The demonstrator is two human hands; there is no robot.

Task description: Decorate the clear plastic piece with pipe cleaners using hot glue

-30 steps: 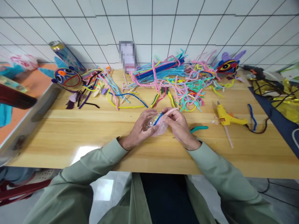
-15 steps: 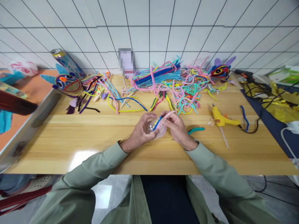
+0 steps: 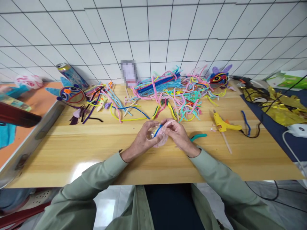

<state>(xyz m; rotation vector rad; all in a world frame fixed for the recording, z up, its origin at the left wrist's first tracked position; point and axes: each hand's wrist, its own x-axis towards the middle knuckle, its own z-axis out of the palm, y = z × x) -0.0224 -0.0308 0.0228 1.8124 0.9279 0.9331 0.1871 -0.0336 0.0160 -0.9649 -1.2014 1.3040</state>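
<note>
Over the middle of the table, my left hand (image 3: 143, 137) is closed around the side of a small clear plastic piece (image 3: 162, 141), rounded in shape. A blue pipe cleaner (image 3: 157, 130) runs across it, with some yellow beside it. My right hand (image 3: 177, 134) pinches a pale pink pipe cleaner (image 3: 170, 123) against the right side of the clear piece. Fingers hide much of the piece, so how the pink strand is attached cannot be seen. Teal-handled pliers (image 3: 199, 136) lie just right of my right hand.
A yellow glue gun (image 3: 222, 123) with a glue stick lies right. Behind my hands are yellow-and-green-handled pliers (image 3: 173, 111) and a heap of pipe cleaners (image 3: 155, 84). Decorated faces with ears (image 3: 74, 94) stand left and right. A can (image 3: 72, 75) leans on the tiled wall.
The camera view has tilted and shifted slightly, so the table sits lower in the picture. Both hands keep their hold on the clear piece; the right fingers have shifted slightly along the pink strand.
</note>
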